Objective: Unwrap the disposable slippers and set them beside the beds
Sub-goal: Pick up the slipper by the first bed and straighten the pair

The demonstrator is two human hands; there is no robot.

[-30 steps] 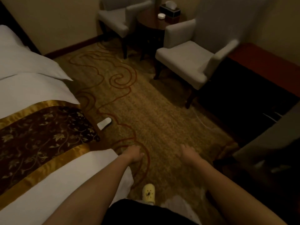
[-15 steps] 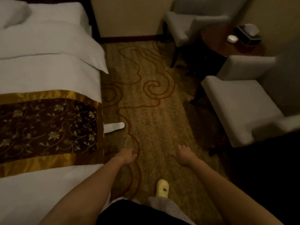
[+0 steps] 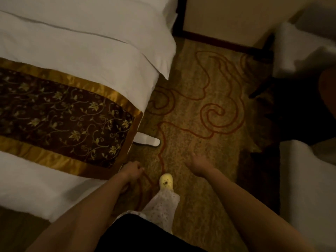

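A white disposable slipper (image 3: 147, 140) lies on the carpet against the side of the bed (image 3: 91, 57), partly hidden under the bed's gold-edged brown runner (image 3: 60, 117). My left hand (image 3: 132, 170) hangs by the bed's edge below the slipper, fingers loosely curled with nothing in them. To the right, my right hand (image 3: 198, 163) is held out over the carpet, fingers apart and empty. Both hands are clear of the slipper.
Patterned gold carpet (image 3: 200, 106) runs between the bed and two white armchairs (image 3: 305, 50) (image 3: 309, 188) on the right, with a dark round table (image 3: 327, 93) between them. My foot in a yellow shoe (image 3: 166, 181) steps forward on the carpet.
The view has swung left and moved closer to the bed. The slipper now lies nearer my hands. My yellow-shoed foot has stepped forward.
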